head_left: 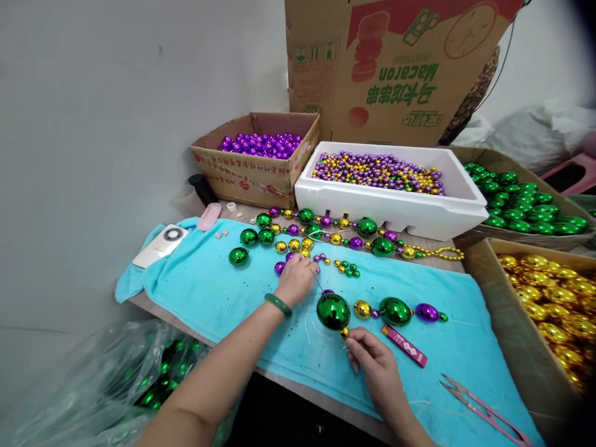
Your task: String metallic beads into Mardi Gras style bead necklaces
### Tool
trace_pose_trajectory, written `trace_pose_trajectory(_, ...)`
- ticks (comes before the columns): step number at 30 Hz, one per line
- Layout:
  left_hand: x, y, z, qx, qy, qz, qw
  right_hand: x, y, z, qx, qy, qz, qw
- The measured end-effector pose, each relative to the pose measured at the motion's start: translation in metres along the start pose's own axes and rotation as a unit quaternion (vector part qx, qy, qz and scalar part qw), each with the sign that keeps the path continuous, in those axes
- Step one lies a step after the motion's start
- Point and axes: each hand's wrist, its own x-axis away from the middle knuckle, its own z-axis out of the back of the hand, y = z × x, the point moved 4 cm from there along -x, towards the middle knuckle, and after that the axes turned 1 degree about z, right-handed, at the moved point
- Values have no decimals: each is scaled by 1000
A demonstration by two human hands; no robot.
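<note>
My left hand [295,277], with a green bangle [278,305] at its wrist, is over the loose purple beads [280,268], fingers closed on a thin needle [319,284]. The needle slants down toward a large shiny green bead [333,311]. Just below that bead, my right hand [371,354] pinches a small gold bead [344,333] at its end. To the right lies a strung row with a gold bead [362,309], another large green bead [395,311] and a purple bead [427,312]. White thread trails beyond it. My left fingertips are partly hidden.
Finished-looking bead strands [356,243] lie along the back of the turquoise towel [195,279]. A white foam box [391,210] and cardboard boxes of purple beads [263,146] and gold beads [554,310] surround it. Thread snips [484,406] and a pink packet [405,346] lie at right.
</note>
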Motion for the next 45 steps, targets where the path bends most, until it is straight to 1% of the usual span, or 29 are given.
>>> trace_pose_trajectory(2,-4,7,-10,-69,-20,-19,997,-1,0,1,-2,-1,0,1000)
trace_pose_trajectory(4,-6,11,-17,-121,-25,-23,992,-2,-1,2,-5,-4,3,1000)
trace_pose_trajectory(7,-9,14,-19,-127,-25,-8,992,-3,-1,4,-6,-3,-2,1000)
trace_pose_trajectory(9,-10,14,-15,-78,-10,22,997,-4,-1,6,-8,0,-4,1000)
trace_pose_trajectory(10,-11,13,-12,-30,3,46,998,-4,-1,7,-9,1,-4,1000)
trace_pose_trajectory(11,-11,11,-7,41,18,76,996,-4,-1,9,-11,5,-2,1000)
trace_pose_trajectory(12,-11,9,-3,136,30,112,984,-4,-2,10,-11,11,1,1000)
trace_pose_trajectory(13,-9,6,1,249,35,150,956,-4,-2,12,-12,19,4,1000)
trace_pose_trajectory(14,-7,4,4,370,32,187,910,-4,-3,13,-12,28,7,1000)
trace_pose_trajectory(16,-1,2,8,573,17,248,781,-4,-4,15,-8,42,10,999)
trace_pose_trajectory(17,2,2,11,639,10,268,721,-4,-5,16,-6,47,9,999)
trace_pose_trajectory(18,6,3,13,681,6,281,676,-4,-5,15,-3,50,7,999)
trace_pose_trajectory(19,9,3,16,705,6,290,647,-4,-5,15,0,51,5,999)
trace_pose_trajectory(20,13,3,18,719,7,295,630,-4,-6,14,3,51,3,999)
trace_pose_trajectory(22,17,2,21,732,9,296,613,-4,-6,12,6,49,0,999)
trace_pose_trajectory(24,21,1,22,740,13,292,605,-4,-5,11,6,46,-4,999)
trace_pose_trajectory(26,23,1,23,745,15,281,605,-4,-5,11,3,45,-9,999)
trace_pose_trajectory(31,26,-1,26,737,17,261,623,-3,-7,11,11,52,-13,999)
trace_pose_trajectory(37,29,-2,37,698,42,240,674,-3,-14,12,49,47,1,998)
trace_pose_trajectory(39,29,-3,41,676,41,239,696,-3,-18,12,64,47,4,997)
trace_pose_trajectory(42,30,-2,46,634,31,225,739,-5,-23,9,70,45,-5,997)
trace_pose_trajectory(45,33,5,43,607,-14,201,769,-7,-20,2,55,37,-53,996)
